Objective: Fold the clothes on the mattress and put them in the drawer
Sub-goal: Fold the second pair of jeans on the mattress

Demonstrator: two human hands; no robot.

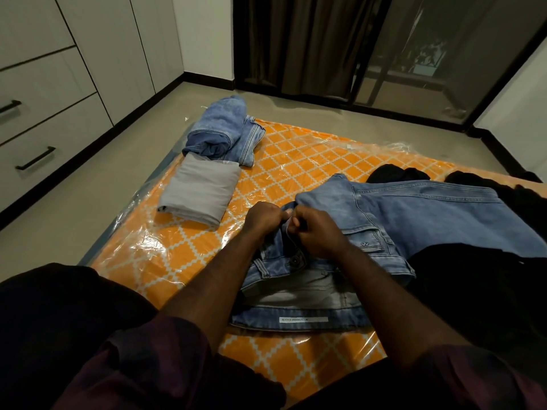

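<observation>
Nearest, light-blue denim jeans (370, 232) lie rumpled on the plastic-wrapped orange lattice mattress (296, 161). The left hand (262, 218) and right hand (318, 230), fingers curled, both pinch the fly fabric. Farther left sits a flat grey folded cloth (199, 192), then rolled blue denim (220, 133).

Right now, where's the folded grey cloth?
In the head view the folded grey cloth lies left of centre on the orange mattress, near its left edge, just in front of the rolled blue jeans and touching them.
</observation>
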